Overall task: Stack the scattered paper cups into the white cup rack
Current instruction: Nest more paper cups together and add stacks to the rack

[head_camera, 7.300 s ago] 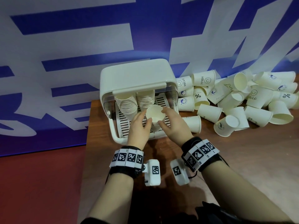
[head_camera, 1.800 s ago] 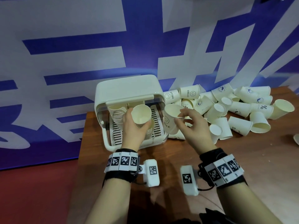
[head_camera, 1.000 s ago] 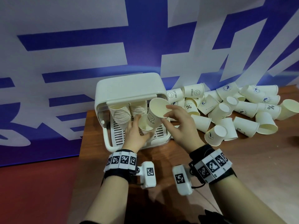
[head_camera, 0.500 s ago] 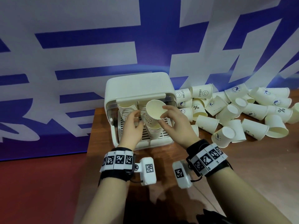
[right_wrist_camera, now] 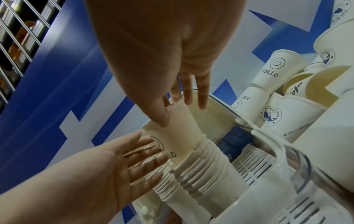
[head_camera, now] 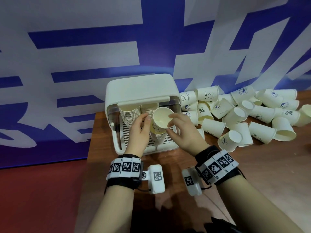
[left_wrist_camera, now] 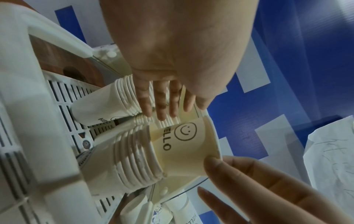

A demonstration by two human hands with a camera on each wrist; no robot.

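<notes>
The white cup rack [head_camera: 141, 88] stands at the table's back left with stacks of nested cups [head_camera: 129, 113] under its lid. A HELLO paper cup [head_camera: 162, 118] sits partly nested, tilted, in the top of the front stack [head_camera: 158, 137]. My right hand [head_camera: 170, 121] pinches its rim, the thumb [right_wrist_camera: 161, 119] on the outer wall. My left hand [head_camera: 146, 120] is beside the cup on its left with fingers [left_wrist_camera: 159, 106] straight, at the stacks' rims and holding nothing. In the left wrist view the cup [left_wrist_camera: 184, 144] shows its smiley print.
A pile of loose paper cups [head_camera: 244, 111] lies on the wooden table [head_camera: 252, 165] right of the rack, up against the blue and white banner [head_camera: 84, 47]. The table's left edge is close to the rack, with red floor [head_camera: 42, 190] beyond it.
My right hand has brought the HELLO cup down into the top of the front stack. My left hand has let go of the stack and straightened its fingers.
</notes>
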